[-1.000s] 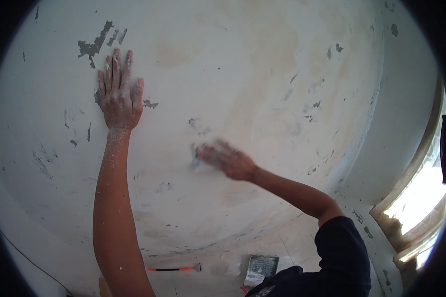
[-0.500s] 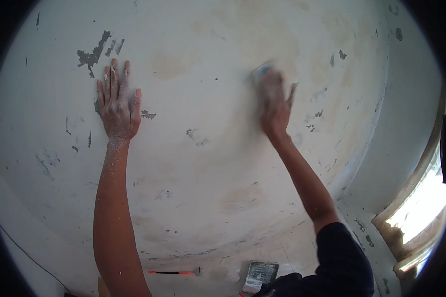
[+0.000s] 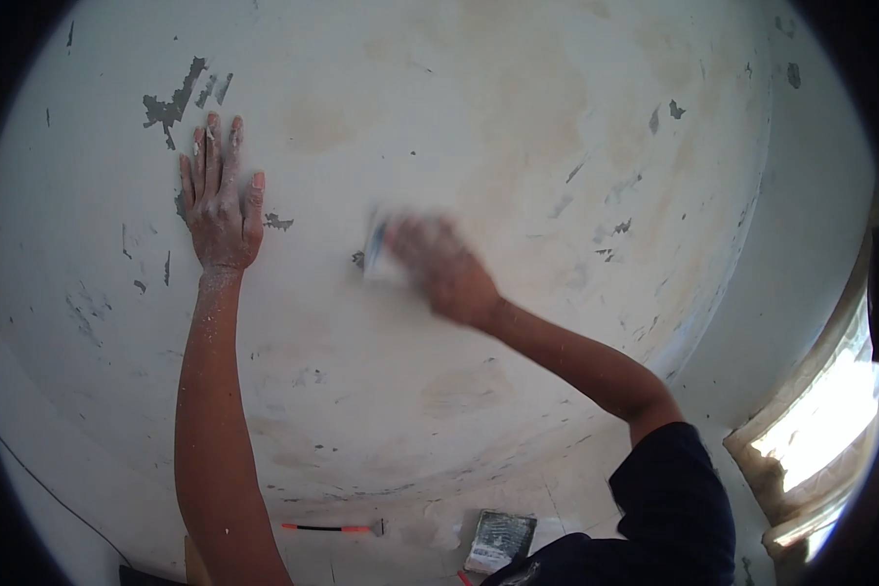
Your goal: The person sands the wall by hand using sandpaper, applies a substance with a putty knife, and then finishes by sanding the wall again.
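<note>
My left hand [image 3: 221,200] lies flat on the pale wall [image 3: 342,322], its fingers spread upward and dusted with white powder, just below a grey chipped patch [image 3: 181,100]. To the right, near the middle of the wall, my right hand [image 3: 438,262] is blurred by motion. Its fingers are wrapped over a flat pad [image 3: 374,244] with a whitish and blue edge, which is against the wall. The pad's left edge is beside a small dark chip. Most of the pad is hidden under the hand.
On the floor below are a scraper with a red and black handle [image 3: 327,528] and a box-like object with a dark, whitish-streaked top [image 3: 501,540]. A bright window [image 3: 820,420] is at the right. A thin cable [image 3: 59,500] runs at the lower left.
My right hand has swept left and down across the wall with the pad. My left hand stays on the same spot of the wall; the view has shifted slightly.
</note>
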`<action>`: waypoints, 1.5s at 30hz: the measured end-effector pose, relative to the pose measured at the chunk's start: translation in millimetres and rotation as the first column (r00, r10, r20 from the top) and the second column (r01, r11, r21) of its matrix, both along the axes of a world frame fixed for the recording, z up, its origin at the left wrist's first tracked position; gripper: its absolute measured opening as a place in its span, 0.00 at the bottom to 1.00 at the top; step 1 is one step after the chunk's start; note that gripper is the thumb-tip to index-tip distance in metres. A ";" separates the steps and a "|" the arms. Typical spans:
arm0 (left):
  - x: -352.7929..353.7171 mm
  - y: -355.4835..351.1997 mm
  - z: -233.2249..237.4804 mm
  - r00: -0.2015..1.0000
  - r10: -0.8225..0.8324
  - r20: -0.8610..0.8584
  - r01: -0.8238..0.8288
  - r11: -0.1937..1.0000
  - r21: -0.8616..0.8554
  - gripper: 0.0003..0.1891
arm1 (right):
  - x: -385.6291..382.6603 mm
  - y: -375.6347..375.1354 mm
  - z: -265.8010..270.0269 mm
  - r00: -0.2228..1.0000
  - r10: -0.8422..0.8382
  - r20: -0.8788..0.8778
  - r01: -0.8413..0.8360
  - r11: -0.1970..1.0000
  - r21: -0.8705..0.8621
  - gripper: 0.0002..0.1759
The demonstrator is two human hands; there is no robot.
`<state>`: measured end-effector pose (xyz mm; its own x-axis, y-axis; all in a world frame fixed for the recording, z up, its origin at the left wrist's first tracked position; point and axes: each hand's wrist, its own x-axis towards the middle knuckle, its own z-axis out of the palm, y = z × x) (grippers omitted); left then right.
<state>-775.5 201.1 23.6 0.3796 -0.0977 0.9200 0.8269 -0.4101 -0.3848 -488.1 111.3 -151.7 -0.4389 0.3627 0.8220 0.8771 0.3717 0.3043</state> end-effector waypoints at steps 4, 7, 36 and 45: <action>0.5 -0.9 -0.5 1.000 0.003 0.003 -0.003 1.000 0.018 0.32 | 51.0 -8.7 39.3 0.970 -0.179 -0.162 0.199 0.973 0.117 0.44; 1.3 -0.9 -0.6 1.000 -0.008 0.006 0.008 1.000 0.013 0.31 | 65.0 14.6 53.9 0.932 -0.196 -0.304 0.286 0.914 0.287 0.39; 2.0 -3.5 0.3 1.000 0.026 0.006 -0.026 1.000 0.010 0.32 | 32.2 -5.4 23.3 0.995 -0.029 -0.091 0.036 0.996 0.078 0.41; 2.1 -6.9 -1.6 1.000 0.023 -0.001 -0.023 1.000 -0.001 0.32 | -12.8 0.1 -27.4 0.944 0.311 0.113 -0.282 0.934 -0.218 0.38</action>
<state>-773.4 194.2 22.0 0.3829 -0.0878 0.9196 0.8356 -0.3915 -0.3854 -500.9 111.4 -179.2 -0.6590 0.3449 0.6684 0.6699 0.6731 0.3132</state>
